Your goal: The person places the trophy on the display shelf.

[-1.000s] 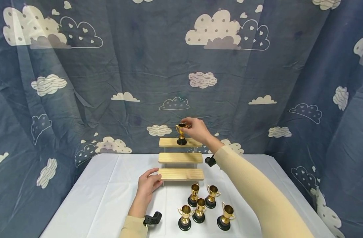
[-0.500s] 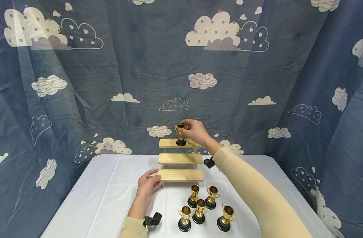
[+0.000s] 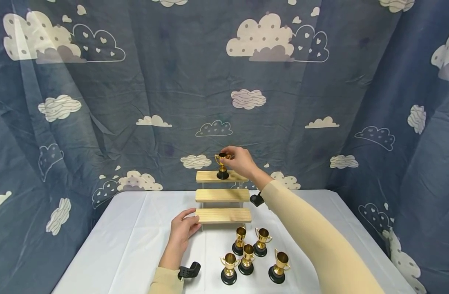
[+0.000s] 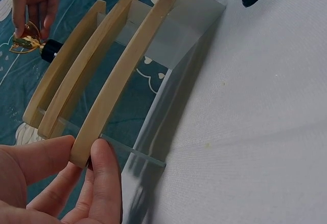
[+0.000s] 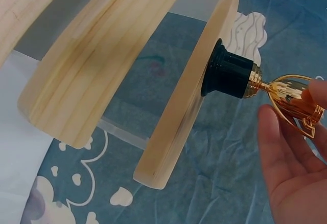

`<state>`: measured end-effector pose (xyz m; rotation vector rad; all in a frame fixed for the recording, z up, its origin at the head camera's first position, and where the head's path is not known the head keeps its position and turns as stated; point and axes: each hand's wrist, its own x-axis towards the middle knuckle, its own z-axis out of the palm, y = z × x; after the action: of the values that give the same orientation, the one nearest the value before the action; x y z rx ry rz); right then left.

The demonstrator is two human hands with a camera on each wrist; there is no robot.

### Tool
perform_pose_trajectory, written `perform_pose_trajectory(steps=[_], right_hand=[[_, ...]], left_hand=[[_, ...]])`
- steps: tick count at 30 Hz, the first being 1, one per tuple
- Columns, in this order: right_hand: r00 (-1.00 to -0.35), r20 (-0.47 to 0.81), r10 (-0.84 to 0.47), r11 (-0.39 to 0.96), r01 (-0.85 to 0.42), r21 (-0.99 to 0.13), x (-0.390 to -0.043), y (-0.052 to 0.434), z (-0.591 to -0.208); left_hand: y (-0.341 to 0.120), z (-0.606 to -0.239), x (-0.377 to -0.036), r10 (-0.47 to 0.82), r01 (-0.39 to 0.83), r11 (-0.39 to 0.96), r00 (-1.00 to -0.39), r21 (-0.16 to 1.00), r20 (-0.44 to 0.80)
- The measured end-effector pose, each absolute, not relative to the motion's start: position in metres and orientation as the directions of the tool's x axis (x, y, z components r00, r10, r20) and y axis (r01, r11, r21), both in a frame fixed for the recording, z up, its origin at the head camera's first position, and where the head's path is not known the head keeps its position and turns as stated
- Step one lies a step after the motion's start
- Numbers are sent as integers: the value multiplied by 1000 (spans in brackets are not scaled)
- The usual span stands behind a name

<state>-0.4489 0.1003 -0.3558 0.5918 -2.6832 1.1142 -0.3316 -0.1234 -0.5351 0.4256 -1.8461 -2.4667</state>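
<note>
A small gold trophy cup (image 3: 222,167) with a black base stands upright on the top step of a three-tier wooden display stand (image 3: 223,215). My right hand (image 3: 240,161) pinches the cup by its upper part and handle; in the right wrist view the base of the trophy (image 5: 230,73) meets the top board. Down at the lowest board's left end, my left hand (image 3: 182,228) pinches the wood between thumb and fingers. The left wrist view shows that thumb and fingers on either side of the board (image 4: 127,70).
Several more gold trophies (image 3: 248,257) stand upright on the white-covered table (image 3: 136,237), in front and to the right of the stand. A blue cloud-print curtain (image 3: 195,81) hangs behind and at both sides. Clear panels (image 4: 196,24) support the boards.
The right hand and the trophy have shifted slightly left along the top step. My left hand keeps its hold on the lowest board; the other trophies stay put.
</note>
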Motion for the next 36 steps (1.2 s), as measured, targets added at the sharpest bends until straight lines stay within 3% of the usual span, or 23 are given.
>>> perform_pose_trajectory(steps=[24, 36], right_hand=[[-911, 311, -271, 664, -411, -625, -449, 103, -355], [-903, 287, -320, 731, -428, -532, -442, 115, -344]], left_hand=[[-122, -536, -332, -182, -133, -311, -963, 941, -197], [-124, -534, -330, -174, -146, -307, -963, 940, -207]])
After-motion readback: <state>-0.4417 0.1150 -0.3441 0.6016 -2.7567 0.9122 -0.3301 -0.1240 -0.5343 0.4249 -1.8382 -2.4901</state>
